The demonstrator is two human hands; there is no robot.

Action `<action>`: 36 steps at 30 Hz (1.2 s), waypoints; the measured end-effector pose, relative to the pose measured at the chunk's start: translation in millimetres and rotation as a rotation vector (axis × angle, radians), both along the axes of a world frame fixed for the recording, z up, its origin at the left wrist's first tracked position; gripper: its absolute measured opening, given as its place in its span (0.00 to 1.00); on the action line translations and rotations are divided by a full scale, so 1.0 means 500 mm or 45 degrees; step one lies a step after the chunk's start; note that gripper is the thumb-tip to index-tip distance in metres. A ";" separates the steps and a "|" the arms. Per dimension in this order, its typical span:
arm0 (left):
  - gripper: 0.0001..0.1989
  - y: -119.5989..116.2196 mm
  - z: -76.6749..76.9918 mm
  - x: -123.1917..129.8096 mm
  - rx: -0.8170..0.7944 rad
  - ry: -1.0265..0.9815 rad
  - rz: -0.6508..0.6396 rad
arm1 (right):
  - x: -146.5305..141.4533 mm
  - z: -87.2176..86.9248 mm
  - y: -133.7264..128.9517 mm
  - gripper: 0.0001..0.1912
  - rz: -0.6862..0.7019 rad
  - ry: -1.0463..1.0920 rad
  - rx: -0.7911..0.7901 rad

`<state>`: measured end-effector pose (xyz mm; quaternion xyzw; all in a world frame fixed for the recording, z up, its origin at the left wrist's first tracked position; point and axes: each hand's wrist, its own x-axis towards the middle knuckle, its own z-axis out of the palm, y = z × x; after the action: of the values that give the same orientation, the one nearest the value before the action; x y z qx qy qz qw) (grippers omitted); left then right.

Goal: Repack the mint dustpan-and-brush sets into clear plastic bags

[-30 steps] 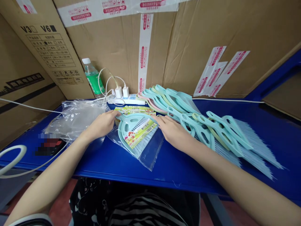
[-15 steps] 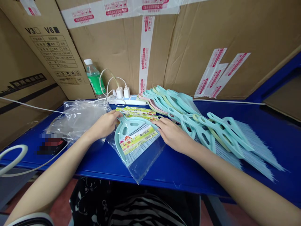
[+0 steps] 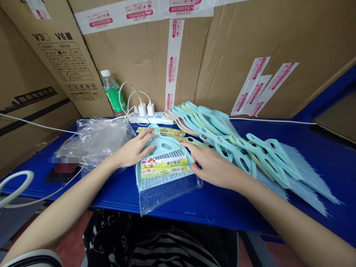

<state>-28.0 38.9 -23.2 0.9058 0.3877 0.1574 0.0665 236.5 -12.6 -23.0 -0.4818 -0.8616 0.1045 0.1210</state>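
A light-blue dustpan and brush set [image 3: 161, 148] lies in a clear plastic bag [image 3: 169, 194] near the middle of the blue table, its handle pointing away from me. Across the bristles is a yellow-green label card [image 3: 165, 166] with mushrooms on it. My left hand [image 3: 136, 147] rests on the set's left side by the handle, fingers apart. On the right edge, my right hand [image 3: 207, 163] grips the bagged set between thumb and fingers. Several more label cards [image 3: 141, 129] lie just behind the set.
Several blue, green and pink dustpans [image 3: 205, 120] and loose brushes [image 3: 250, 155] spread to the right. Clear bags [image 3: 97, 141] lie left, near a dark pixelated item [image 3: 62, 170]. Behind stand a bottle [image 3: 114, 96], a power strip [image 3: 158, 118] and cardboard.
The bagged set has turned so its handle points straighter away and its label lies more level. My left hand has moved from the handle's tip down onto the pan's left side.
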 end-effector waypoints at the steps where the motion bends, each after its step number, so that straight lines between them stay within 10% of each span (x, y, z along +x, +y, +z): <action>1: 0.17 -0.001 -0.001 0.002 -0.010 0.010 -0.011 | 0.001 0.003 -0.003 0.33 0.015 -0.024 -0.002; 14: 0.15 0.006 -0.020 0.021 0.209 -0.062 -0.151 | -0.003 -0.021 0.021 0.28 -0.100 0.149 -0.022; 19: 0.16 0.004 -0.007 0.018 0.348 0.101 0.219 | -0.005 -0.022 0.023 0.28 -0.097 0.149 -0.050; 24: 0.18 0.001 0.013 0.009 0.034 0.408 0.549 | -0.011 -0.017 0.020 0.28 -0.032 0.160 -0.028; 36: 0.15 0.004 0.010 0.000 -0.160 -0.339 0.194 | -0.010 -0.014 0.023 0.31 -0.161 0.259 0.041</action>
<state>-28.0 40.8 -18.3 0.8390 0.4521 0.2559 0.1617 231.5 -1.0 -30.2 -0.5201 -0.8143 0.1310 0.2219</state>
